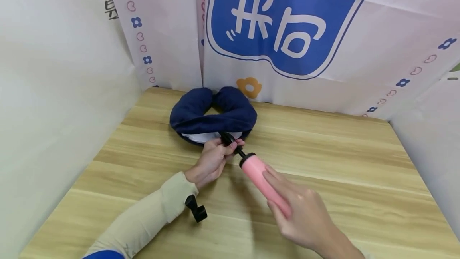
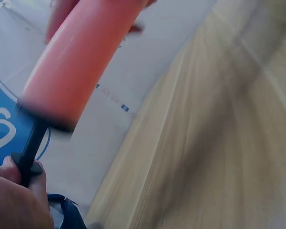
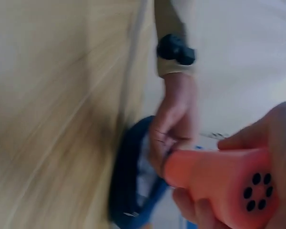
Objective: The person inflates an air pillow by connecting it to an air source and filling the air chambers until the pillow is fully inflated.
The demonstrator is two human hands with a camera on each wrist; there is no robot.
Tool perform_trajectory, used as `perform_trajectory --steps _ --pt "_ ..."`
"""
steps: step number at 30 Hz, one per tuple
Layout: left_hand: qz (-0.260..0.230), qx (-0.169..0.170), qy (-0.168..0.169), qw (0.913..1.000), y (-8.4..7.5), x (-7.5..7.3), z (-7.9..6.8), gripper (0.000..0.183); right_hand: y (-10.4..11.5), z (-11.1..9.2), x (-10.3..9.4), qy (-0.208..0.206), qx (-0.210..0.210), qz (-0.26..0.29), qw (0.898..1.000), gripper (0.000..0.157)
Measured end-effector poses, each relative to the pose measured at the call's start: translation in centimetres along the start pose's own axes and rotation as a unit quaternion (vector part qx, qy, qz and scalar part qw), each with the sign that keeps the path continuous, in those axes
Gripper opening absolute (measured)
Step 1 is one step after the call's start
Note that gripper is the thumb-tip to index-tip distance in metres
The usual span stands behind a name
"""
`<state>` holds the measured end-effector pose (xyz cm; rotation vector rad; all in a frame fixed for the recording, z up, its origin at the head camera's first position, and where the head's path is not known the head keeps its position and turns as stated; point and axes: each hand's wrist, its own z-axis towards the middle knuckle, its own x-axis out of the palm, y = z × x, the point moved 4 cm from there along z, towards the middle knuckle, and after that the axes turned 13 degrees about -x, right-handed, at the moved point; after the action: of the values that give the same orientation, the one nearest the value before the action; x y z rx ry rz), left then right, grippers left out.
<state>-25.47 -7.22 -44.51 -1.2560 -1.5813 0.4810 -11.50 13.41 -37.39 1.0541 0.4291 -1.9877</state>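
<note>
A navy blue U-shaped neck pillow (image 1: 213,109) lies at the back of the table, its front seam open on a white lining (image 1: 195,137). At that opening my left hand (image 1: 212,159) pinches the black end (image 1: 227,138) of a pink hand air pump (image 1: 264,183). My right hand (image 1: 305,211) grips the pink barrel, which slants down toward me. In the left wrist view a thin black rod (image 2: 35,138) joins the barrel to the part in my left fingers. Several dark holes (image 3: 257,193) show in the barrel's near end in the right wrist view.
The wood-grain table (image 1: 341,163) stands between white walls. A printed white sheet (image 1: 172,39) with a blue sign hangs right behind the pillow. A black wrist camera mount (image 1: 197,209) sticks out from my left sleeve.
</note>
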Motion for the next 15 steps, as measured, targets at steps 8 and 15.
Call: perform_trajectory --steps 8,15 --pt "-0.047 -0.018 -0.013 0.9986 0.0 1.3 0.4 0.036 1.3 -1.7 -4.4 -0.003 0.020 -0.009 1.000 0.072" --pt "-0.039 -0.029 -0.045 0.9978 1.1 1.4 0.4 0.036 0.5 2.2 0.3 -0.007 0.051 -0.032 0.998 0.056"
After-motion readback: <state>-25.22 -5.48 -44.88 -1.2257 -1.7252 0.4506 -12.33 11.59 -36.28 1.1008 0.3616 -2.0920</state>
